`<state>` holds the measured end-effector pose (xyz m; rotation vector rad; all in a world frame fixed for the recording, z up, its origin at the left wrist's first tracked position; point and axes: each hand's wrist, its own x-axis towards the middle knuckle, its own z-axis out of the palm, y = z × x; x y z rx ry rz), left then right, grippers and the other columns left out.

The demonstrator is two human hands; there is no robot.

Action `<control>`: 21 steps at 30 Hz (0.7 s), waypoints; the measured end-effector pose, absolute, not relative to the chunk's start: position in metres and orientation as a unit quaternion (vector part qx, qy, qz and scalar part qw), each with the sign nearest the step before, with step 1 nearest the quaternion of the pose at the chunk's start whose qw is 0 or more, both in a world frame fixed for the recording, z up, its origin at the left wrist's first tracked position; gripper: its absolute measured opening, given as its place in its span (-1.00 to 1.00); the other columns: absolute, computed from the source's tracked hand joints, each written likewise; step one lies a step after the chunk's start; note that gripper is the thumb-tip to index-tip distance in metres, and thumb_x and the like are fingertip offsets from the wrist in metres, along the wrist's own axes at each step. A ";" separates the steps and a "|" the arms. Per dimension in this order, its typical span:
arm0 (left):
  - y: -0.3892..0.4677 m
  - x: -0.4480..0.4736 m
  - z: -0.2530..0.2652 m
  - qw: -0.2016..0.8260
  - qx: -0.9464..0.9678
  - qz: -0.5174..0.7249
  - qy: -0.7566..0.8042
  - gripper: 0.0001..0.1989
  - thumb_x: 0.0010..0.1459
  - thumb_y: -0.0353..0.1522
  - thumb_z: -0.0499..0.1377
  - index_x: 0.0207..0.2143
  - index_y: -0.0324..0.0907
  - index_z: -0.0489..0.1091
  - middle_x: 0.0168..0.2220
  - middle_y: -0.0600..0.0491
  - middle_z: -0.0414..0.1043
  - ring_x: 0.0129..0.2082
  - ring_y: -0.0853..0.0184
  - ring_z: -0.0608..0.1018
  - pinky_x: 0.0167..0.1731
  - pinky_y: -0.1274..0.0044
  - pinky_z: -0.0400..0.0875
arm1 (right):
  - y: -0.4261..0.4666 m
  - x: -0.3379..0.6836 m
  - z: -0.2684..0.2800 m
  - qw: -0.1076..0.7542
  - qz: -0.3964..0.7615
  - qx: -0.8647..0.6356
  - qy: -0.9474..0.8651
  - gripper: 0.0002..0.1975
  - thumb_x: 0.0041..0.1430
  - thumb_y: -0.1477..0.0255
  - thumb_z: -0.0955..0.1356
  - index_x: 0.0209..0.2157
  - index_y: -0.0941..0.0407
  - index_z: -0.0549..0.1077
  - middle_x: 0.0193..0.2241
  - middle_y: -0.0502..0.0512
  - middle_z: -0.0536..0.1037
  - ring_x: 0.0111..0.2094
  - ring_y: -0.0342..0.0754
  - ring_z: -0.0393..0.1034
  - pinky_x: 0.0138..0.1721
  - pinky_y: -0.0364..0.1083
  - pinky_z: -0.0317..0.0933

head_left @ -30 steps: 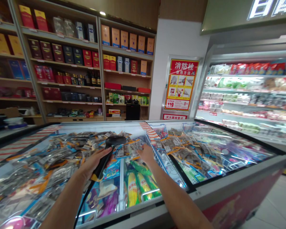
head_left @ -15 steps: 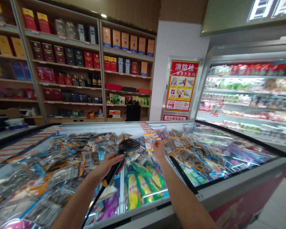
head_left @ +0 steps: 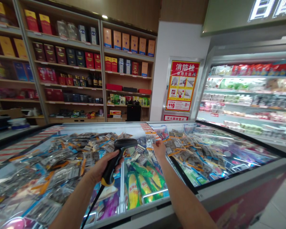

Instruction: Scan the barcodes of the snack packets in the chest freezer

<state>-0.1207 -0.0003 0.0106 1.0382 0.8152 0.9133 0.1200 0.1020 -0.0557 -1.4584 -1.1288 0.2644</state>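
My left hand (head_left: pixel 107 167) is wrapped round the grip of a black barcode scanner (head_left: pixel 125 143) with yellow trim. Its head points right and its cable runs down toward the bottom edge. My right hand (head_left: pixel 159 149) pinches the edge of a small clear snack packet (head_left: pixel 149 140) with an orange top strip, a little right of the scanner's head. Below both hands is the glass top of a chest freezer. Packets of the same look (head_left: pixel 62 159) lie spread over the glass on the left, and another group (head_left: pixel 193 152) lies on the right.
Under the glass are green and yellow corn packs (head_left: pixel 138 187). The freezer's grey front rim (head_left: pixel 157 208) runs close before me. Shelves of boxed goods (head_left: pixel 71 57) stand behind, and a lit open fridge (head_left: pixel 248 101) stands at the right, past a red wall sign (head_left: pixel 182 86).
The scanner has shifted slightly left and turned, its head now more level. The packet in my right hand has tilted and dropped a little. The view has moved very slightly.
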 end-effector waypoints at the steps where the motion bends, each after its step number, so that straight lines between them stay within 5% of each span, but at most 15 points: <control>1: -0.001 -0.120 0.011 0.698 0.463 0.410 0.360 -0.72 -0.15 -0.20 0.13 -0.58 -0.28 0.32 -0.62 0.08 0.29 -0.71 0.52 0.29 -0.74 0.65 0.16 | 0.103 0.120 -0.056 0.597 0.112 -0.628 -0.486 -0.90 -0.22 0.41 0.25 -0.55 0.14 0.27 -0.60 0.02 0.41 -0.53 -0.10 0.31 -0.44 -0.16 0.15; 21: 0.007 -0.134 0.008 0.654 0.465 0.448 0.395 -0.75 -0.10 -0.23 0.10 -0.56 -0.27 0.31 -0.62 0.07 0.32 -0.71 0.50 0.31 -0.72 0.65 0.21 | 0.097 0.159 -0.038 0.636 0.032 -0.653 -0.411 -0.81 -0.20 0.42 0.25 -0.45 0.18 0.34 -0.52 0.13 0.47 -0.48 -0.03 0.34 -0.40 -0.12 0.16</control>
